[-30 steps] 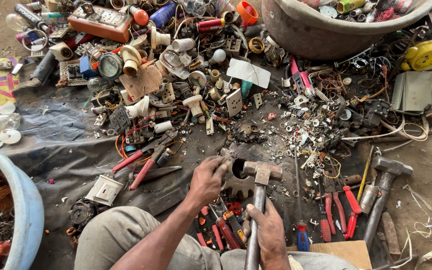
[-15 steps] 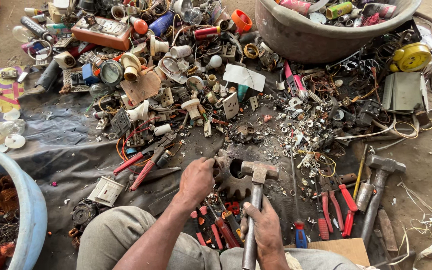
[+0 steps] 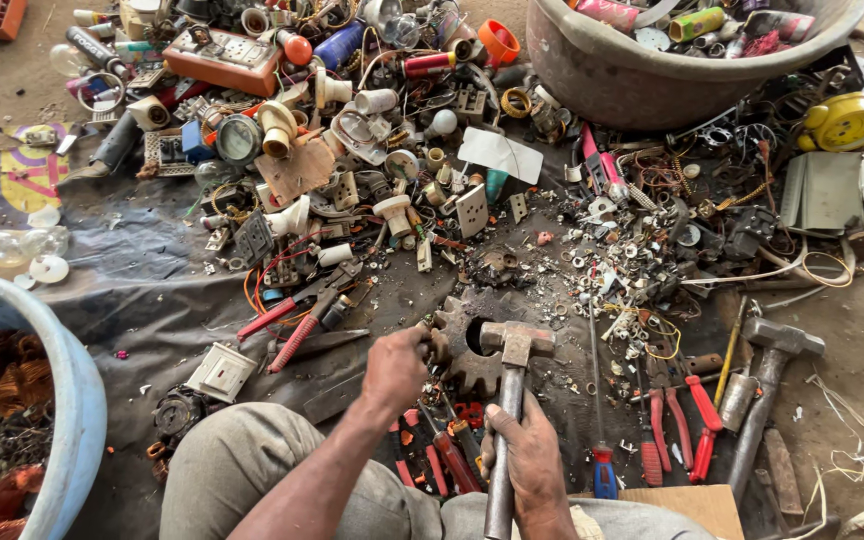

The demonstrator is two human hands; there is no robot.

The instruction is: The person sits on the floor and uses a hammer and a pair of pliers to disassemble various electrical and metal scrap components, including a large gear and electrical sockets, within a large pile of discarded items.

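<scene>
My right hand (image 3: 524,455) grips the metal handle of a hammer (image 3: 514,352), whose rusty head rests over a large toothed gear wheel (image 3: 460,345) lying flat on the dark sheet. My left hand (image 3: 395,366) is closed at the gear's left edge, pinching something small against it; what it pinches is hidden by the fingers. My knee (image 3: 242,465) in grey trousers is at the bottom of the view.
A second hammer (image 3: 767,375) and red-handled pliers (image 3: 677,420) lie to the right. Red-handled cutters (image 3: 297,320) lie to the left. A blue tub (image 3: 72,400) of copper wire stands at the left, a brown basin (image 3: 632,70) of scrap at the top right. Scrap electrical parts cover the sheet.
The hammer head has come down slightly onto the gear. My left hand has stayed at the gear's edge. The view has shifted a little.
</scene>
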